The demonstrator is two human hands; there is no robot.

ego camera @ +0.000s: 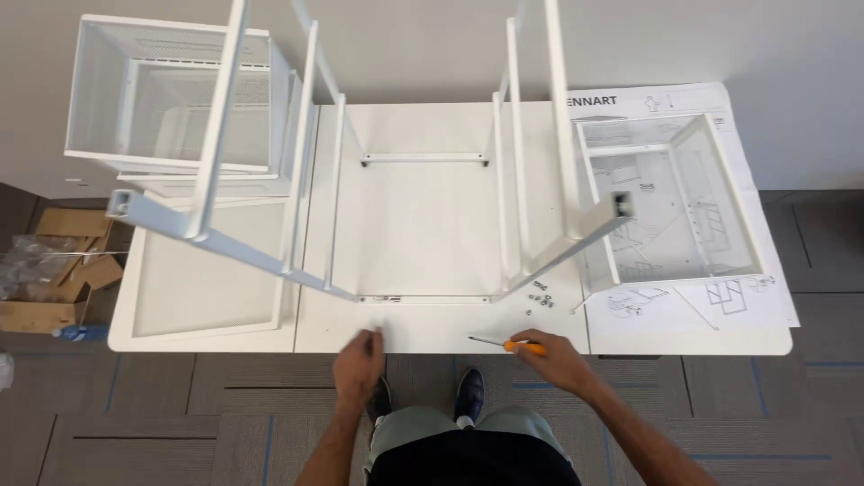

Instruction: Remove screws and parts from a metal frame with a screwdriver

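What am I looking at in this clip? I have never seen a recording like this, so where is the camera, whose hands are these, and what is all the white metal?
There is one picture, from a camera worn on a person's head, looking straight down past their legs and shoes. No machine is involved: the two bare hands are the wearer's own.

On the white table stands a white metal frame, its legs rising toward the camera. A white mesh basket sits on a sheet of paper instructions to the right, and more mesh baskets stand at the far left. Small screws lie near the frame's right corner.

The right hand holds an orange-handled screwdriver. The left hand rests loosely closed at the table's near edge; I cannot tell whether it holds anything. A cardboard box sits on the floor to the left.
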